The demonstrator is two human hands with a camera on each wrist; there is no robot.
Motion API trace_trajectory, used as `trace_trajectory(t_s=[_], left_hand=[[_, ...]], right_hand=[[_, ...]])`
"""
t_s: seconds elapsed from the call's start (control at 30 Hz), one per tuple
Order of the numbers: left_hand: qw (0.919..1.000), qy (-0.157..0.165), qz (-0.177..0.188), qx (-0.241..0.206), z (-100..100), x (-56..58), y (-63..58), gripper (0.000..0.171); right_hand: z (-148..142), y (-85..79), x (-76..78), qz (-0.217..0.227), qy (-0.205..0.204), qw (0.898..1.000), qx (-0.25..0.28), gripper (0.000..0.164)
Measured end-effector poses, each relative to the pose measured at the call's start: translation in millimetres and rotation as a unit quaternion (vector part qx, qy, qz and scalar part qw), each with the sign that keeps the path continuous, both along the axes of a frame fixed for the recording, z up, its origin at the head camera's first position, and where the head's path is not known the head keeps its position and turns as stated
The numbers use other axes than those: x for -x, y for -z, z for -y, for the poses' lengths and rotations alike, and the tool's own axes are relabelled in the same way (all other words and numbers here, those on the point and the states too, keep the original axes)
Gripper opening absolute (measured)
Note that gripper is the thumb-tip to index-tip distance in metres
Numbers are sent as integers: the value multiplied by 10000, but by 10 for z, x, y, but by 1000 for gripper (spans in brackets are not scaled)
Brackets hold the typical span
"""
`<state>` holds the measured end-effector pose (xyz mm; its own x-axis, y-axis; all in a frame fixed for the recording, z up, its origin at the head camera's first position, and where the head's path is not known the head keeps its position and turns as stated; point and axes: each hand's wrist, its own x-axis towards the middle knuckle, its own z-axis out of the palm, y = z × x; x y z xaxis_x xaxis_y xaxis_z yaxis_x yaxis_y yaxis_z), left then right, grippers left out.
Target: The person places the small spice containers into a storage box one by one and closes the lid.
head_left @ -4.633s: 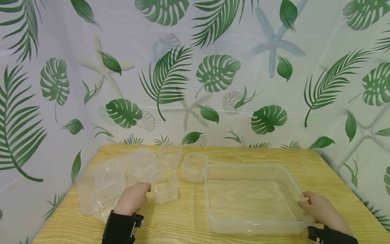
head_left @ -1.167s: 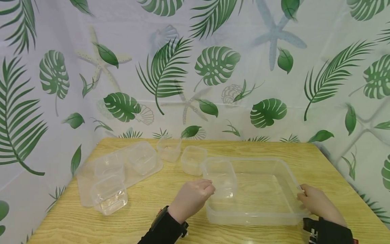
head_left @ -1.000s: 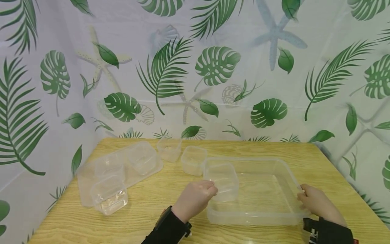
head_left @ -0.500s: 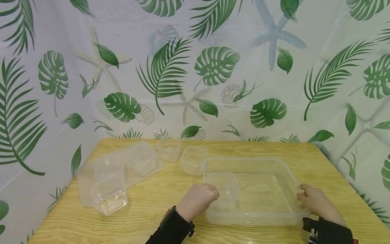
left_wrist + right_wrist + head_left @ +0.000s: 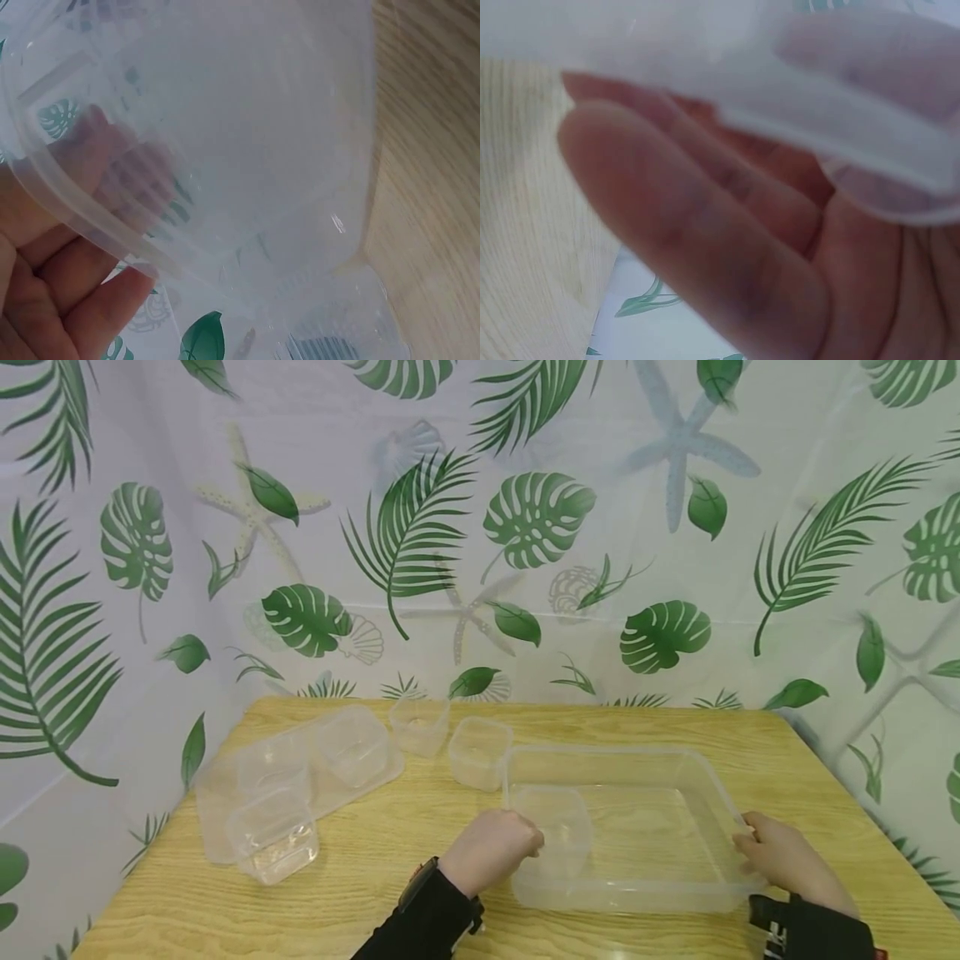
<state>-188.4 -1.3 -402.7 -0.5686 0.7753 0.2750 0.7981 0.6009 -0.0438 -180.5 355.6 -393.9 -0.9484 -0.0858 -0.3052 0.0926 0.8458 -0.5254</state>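
A large clear plastic box (image 5: 615, 897) stands on the table, its open top facing up. My left hand (image 5: 491, 852) reaches over the box's left side and pinches the rim of a small clear container (image 5: 568, 827), which is inside the box at the left end. In the left wrist view, fingers (image 5: 112, 292) show at the rim of the see-through plastic container (image 5: 262, 135). At the box's right side, my right hand (image 5: 797, 860) grips the rim, thumb and fingers on either side of the wall. The right wrist view shows that rim (image 5: 840, 142) blurred and close.
On the left lies a flat translucent lid (image 5: 212, 810) bearing small containers, one at its right end (image 5: 354, 747). Another small container (image 5: 276, 847) leans at its front edge. Two more, one at the back (image 5: 420, 727) and one beside the box (image 5: 480, 752), stand on the wooden table (image 5: 375, 893).
My left hand has carried the small container rightward from the table's middle, over the box's left wall and down inside. My right hand keeps its hold on the box.
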Motion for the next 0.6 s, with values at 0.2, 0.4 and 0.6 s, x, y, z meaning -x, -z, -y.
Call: trace_trajectory(t_s=[0.2,0.4,0.6], left_hand=[[9999,-52,132,46,1,8,-3,8],[9995,-50,291,88,-3,10,-9,8],[9992,60,349,-203,3,-10,-1,6]], right_hand=[[-6,-6,-1,21,-50,10000,5,58],[-21,0,-3,39,-108,9999,57,60],[-30,-21,-13,-45,-128,9998,115,64]])
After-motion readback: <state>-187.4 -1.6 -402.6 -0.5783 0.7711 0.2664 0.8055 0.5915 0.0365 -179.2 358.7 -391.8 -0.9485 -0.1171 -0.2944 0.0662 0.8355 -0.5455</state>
